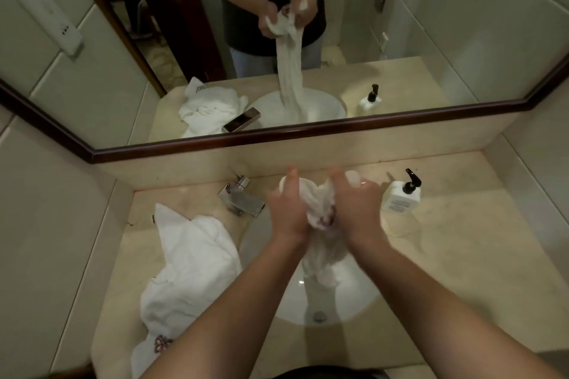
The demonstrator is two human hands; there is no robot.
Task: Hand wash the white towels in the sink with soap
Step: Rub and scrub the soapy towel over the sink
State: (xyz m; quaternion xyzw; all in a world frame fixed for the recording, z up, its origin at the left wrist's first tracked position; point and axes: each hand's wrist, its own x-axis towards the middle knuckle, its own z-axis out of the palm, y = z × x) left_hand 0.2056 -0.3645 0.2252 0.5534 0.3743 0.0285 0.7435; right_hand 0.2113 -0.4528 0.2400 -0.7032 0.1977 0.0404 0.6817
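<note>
A wet white towel [320,206] is bunched between both my hands above the white sink [354,295]. Its lower end hangs down into the basin. My left hand [288,212] grips the left side of the bunch, and my right hand [354,206] grips the right side with fingers curled round the cloth. A second white towel [187,258] with a small embroidered mark lies crumpled on the counter left of the sink. A white soap pump bottle [401,195] with a black head stands at the back right.
A chrome tap [241,197] sits at the sink's back left. The beige marble counter [462,243] runs to the walls on both sides. A wood-framed mirror [277,138] above the counter reflects a person, the towels and the bottle.
</note>
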